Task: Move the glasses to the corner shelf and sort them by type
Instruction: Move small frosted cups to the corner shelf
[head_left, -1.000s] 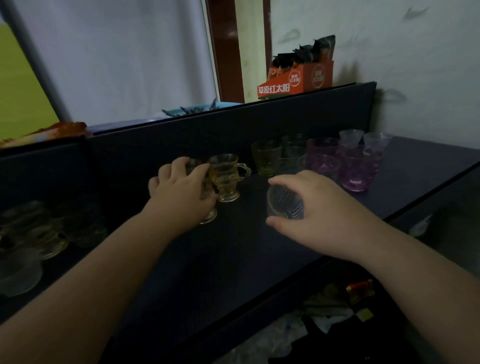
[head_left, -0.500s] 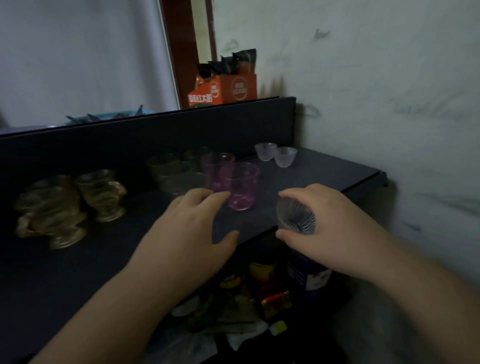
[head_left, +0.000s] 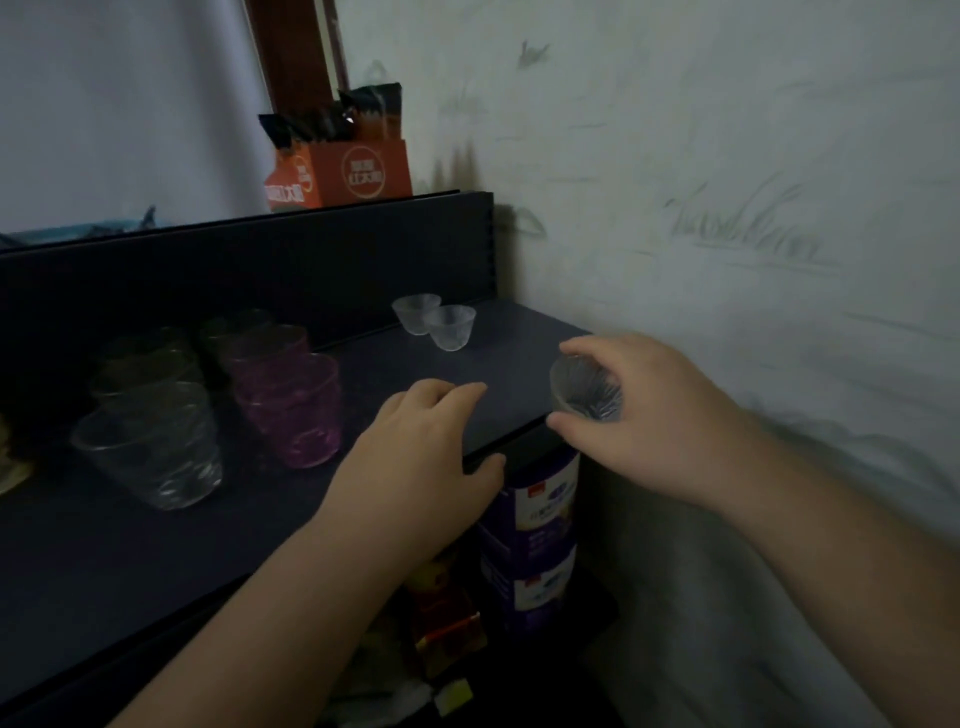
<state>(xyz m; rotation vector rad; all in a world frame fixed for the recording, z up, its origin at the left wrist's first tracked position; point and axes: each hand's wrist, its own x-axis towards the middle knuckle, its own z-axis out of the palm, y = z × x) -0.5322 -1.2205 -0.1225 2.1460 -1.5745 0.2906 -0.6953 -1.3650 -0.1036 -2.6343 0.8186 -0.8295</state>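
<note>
Above the shelf's (head_left: 498, 353) corner, right hand (head_left: 644, 415) holds an empty ribbed cup (head_left: 584, 389).

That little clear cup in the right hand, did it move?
Yes. The little clear cup in the right hand has travelled right along the shelf, toward the two matching cups.

Dim corner of a home, scuffed white plaster wall (head_left: 727, 208), dark blue-black shelf unit (head_left: 467, 358) crowded with tinted drinking glasses (head_left: 291, 410), orange cardboard packet box (head_left: 358, 174) on top, purple-labelled tins (head_left: 535, 519) stacked underneath
</note>
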